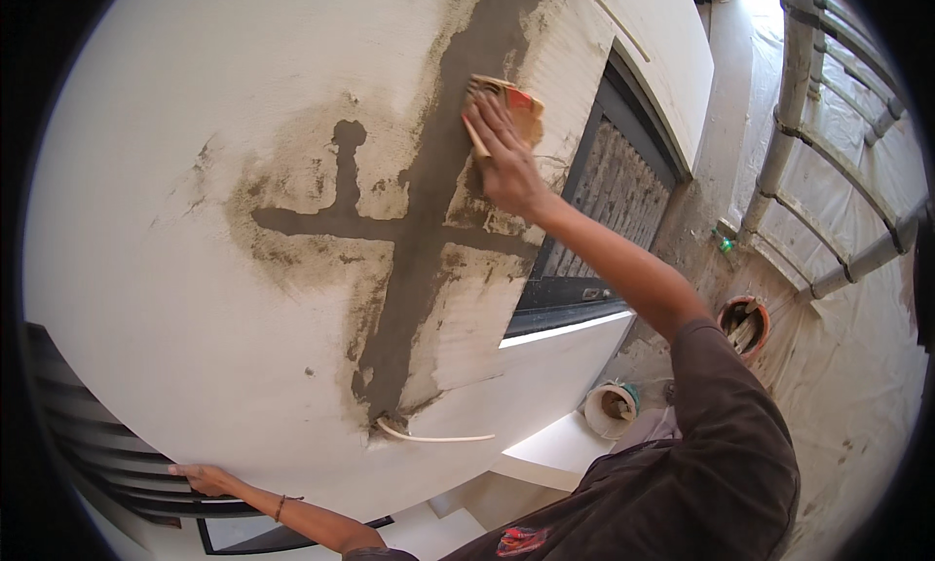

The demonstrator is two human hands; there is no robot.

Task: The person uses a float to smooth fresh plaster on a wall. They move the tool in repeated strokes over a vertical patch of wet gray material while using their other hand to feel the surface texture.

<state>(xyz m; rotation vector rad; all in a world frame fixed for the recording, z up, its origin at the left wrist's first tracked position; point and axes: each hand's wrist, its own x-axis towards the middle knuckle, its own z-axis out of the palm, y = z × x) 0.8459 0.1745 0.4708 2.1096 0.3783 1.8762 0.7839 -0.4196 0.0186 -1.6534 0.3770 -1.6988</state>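
My right hand is up on the white wall, closed on a tan, block-like hand float with a red patch. The float lies against the upper part of a wide strip of grey mortar. From that strip a thinner band of mortar runs sideways, with a short stub rising to a round blob. Smeared mortar stains surround these bands. Down at the lower left, my left hand grips a black railing bar; part of its fingers is hidden.
A pale flexible tube sticks out at the strip's lower end, and another lies near the top. Right of the strip is a dark-framed opening. Metal scaffolding, plastic sheeting, a white bucket and a reddish bucket stand beyond.
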